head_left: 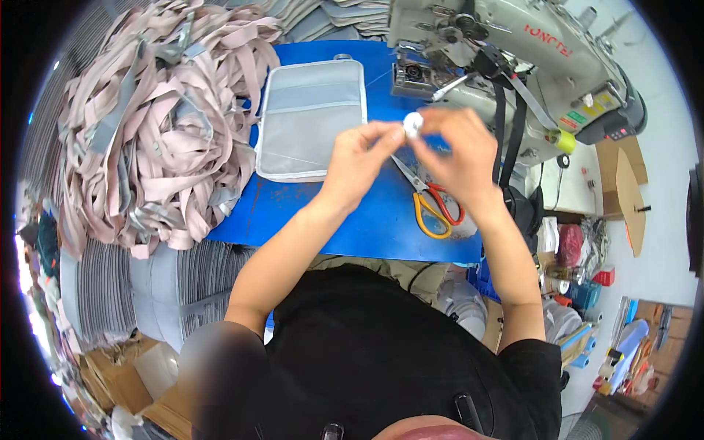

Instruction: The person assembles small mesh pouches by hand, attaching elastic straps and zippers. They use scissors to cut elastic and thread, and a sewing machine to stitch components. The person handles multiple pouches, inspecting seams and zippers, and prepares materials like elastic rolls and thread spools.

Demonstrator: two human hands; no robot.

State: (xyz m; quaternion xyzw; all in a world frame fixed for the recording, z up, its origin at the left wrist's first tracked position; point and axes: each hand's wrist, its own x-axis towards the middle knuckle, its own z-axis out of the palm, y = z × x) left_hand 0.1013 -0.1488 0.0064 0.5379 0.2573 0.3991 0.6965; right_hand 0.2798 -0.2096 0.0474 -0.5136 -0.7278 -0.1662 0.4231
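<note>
the small disc [413, 124] looks shiny, metal or plastic, hard to tell. the flat pouch [312, 136] is matt cloth with a mesh-like panel. the scissors [419, 186] pair bright metal blades with glossy, plastic-looking handles. the tabletop [315, 233] is smooth, slightly glossy, scuffed in patches. the strips [170, 139] are matt cloth; the sewing machine [513, 40], smooth painted metal.

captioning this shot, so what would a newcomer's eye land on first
Probably the big tangled heap of pinkish straps filling the upper left. Next, the bright blue tabletop at centre, where scissors with red and orange handles lie. Above it, the left hand and right hand meet at a small whitish round piece.
</note>
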